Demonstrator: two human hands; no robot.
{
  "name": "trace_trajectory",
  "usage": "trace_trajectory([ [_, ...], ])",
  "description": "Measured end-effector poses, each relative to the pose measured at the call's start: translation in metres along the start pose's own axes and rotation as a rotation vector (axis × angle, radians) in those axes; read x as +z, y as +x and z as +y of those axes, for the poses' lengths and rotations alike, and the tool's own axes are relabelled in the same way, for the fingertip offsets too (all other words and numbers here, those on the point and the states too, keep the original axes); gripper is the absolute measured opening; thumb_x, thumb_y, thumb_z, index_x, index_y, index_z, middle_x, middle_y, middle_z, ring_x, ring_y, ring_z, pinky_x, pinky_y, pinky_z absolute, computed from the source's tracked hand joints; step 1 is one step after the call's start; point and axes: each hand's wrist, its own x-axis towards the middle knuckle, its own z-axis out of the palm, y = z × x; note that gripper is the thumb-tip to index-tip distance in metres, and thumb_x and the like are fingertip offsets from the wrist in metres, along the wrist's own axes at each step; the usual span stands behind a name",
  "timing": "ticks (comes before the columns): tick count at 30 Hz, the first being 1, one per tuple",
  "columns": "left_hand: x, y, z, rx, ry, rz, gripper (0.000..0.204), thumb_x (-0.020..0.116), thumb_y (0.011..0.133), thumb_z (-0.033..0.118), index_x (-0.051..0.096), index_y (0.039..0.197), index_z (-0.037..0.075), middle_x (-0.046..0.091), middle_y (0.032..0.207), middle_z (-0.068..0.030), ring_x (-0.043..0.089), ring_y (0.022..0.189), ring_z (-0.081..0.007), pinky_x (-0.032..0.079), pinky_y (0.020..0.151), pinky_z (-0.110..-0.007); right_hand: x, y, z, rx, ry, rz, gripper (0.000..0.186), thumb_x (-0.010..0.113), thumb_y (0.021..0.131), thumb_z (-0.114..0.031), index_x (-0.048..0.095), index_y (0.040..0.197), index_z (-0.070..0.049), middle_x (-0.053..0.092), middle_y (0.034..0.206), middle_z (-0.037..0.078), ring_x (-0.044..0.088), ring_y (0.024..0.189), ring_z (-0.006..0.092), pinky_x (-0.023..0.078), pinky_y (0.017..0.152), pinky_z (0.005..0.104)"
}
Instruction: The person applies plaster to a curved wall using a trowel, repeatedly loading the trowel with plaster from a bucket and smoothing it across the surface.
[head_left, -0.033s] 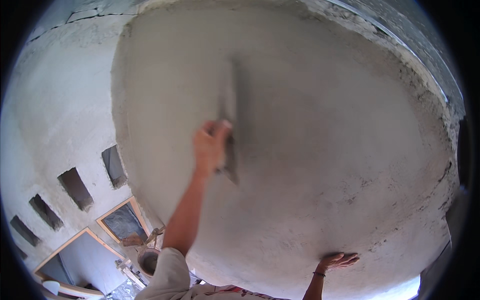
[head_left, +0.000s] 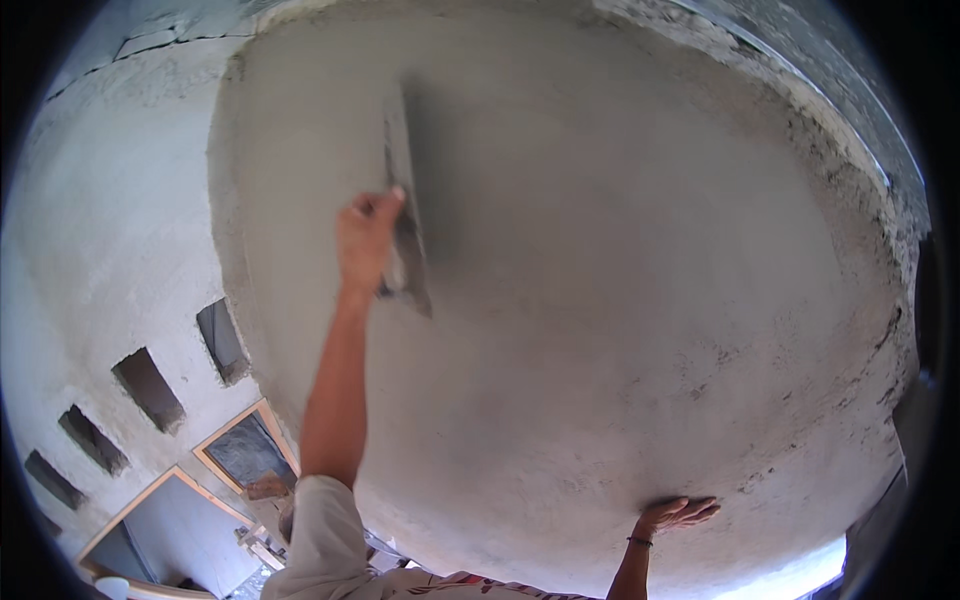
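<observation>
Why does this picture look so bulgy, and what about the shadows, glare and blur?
Head view: the wide fisheye lens bends straight edges toward the rim; head view: a soft shadow darkens the wall right of the trowel; head view: the left hand looks slightly blurred; head view: a pale glare patch sits at lower right.

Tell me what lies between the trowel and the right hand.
In the head view, only grey wall plaster lies between the trowel, held in the left hand, and the right hand; no separate object shows along that stretch.
</observation>
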Motion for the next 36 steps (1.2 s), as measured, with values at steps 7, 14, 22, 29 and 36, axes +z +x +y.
trace_trajectory([
  [7, 0.103, -0.019, 0.068, 0.439, 0.471, -0.108, 0.048, 0.068, 0.081, 0.041, 0.065, 0.098, -0.004, 0.066, 0.075, -0.0174, 0.062, 0.065, -0.0256, 0.048, 0.063, -0.038, 0.008, 0.001, 0.004, -0.009, 0.034, 0.024, 0.071, 0.018, 0.096, -0.056, 0.024, 0.147, -0.007, 0.017, 0.152, 0.019, 0.014, 0.141, 0.0353, 0.013, 0.111, 0.0566],
  [14, 0.177, -0.234, -0.010, 0.882, 0.602, -0.310, 0.041, 0.072, 0.078, 0.038, 0.061, 0.101, 0.005, 0.059, 0.074, -0.0063, 0.056, 0.052, -0.0124, 0.045, 0.042, -0.026, 0.002, 0.002, 0.000, -0.045, 0.080, 0.014, 0.068, 0.020, 0.097, -0.054, 0.023, 0.147, -0.007, 0.017, 0.152, 0.019, 0.014, 0.141, 0.0344, 0.014, 0.112, 0.0566],
  [22, 0.149, -0.323, -0.086, 0.915, 0.440, -0.632, 0.045, 0.072, 0.077, 0.040, 0.060, 0.102, 0.005, 0.059, 0.076, -0.0052, 0.057, 0.051, -0.0138, 0.048, 0.043, -0.028, 0.003, 0.000, -0.002, -0.027, 0.087, -0.004, 0.064, 0.022, 0.098, -0.051, 0.021, 0.147, -0.010, 0.015, 0.152, 0.020, 0.013, 0.141, 0.0370, 0.015, 0.111, 0.0584],
  [29, 0.151, -0.149, 0.093, 0.948, 0.531, -0.411, 0.055, 0.072, 0.076, 0.049, 0.064, 0.104, 0.003, 0.066, 0.085, -0.0122, 0.064, 0.068, -0.0201, 0.051, 0.054, -0.034, 0.004, 0.011, 0.027, -0.061, 0.083, 0.011, 0.065, 0.025, 0.097, -0.053, 0.022, 0.147, -0.012, 0.011, 0.153, 0.019, 0.012, 0.141, 0.0378, 0.013, 0.111, 0.0596],
  [36, 0.227, -0.038, 0.217, 1.557, 0.688, -0.324, 0.039, 0.062, 0.083, 0.042, 0.059, 0.099, 0.006, 0.064, 0.090, -0.0130, 0.064, 0.068, -0.0302, 0.051, 0.058, -0.041, 0.010, -0.002, 0.014, -0.041, 0.160, 0.022, 0.062, 0.025, 0.098, -0.051, 0.023, 0.147, -0.014, 0.013, 0.154, 0.017, 0.012, 0.142, 0.0354, 0.013, 0.112, 0.0578],
])
